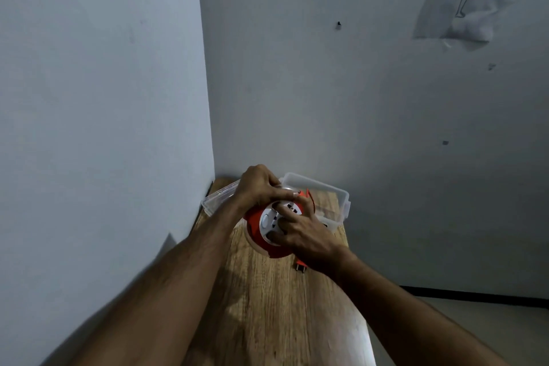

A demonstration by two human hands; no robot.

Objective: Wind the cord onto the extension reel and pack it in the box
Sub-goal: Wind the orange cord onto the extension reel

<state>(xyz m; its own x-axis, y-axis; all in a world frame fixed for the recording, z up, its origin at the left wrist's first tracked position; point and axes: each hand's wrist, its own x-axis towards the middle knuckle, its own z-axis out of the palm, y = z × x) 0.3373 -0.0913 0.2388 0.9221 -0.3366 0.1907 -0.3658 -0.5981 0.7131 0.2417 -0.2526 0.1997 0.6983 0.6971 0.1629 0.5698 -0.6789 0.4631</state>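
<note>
An orange extension reel [255, 224] with a white socket face is held above the far end of a wooden table [276, 306]. My left hand [260, 186] grips the reel's top from behind. My right hand [300, 232] presses on the white face, fingers over the sockets. The cord's plug [300, 266] pokes out just below my right wrist, close to the tabletop. Most of the cord is hidden by the hands. A clear plastic box [332, 194] stands open right behind the reel.
A clear lid [218, 197] leans at the table's far left corner, against the wall. Grey walls close in on the left and behind. The table's right edge drops to a pale floor [475, 324].
</note>
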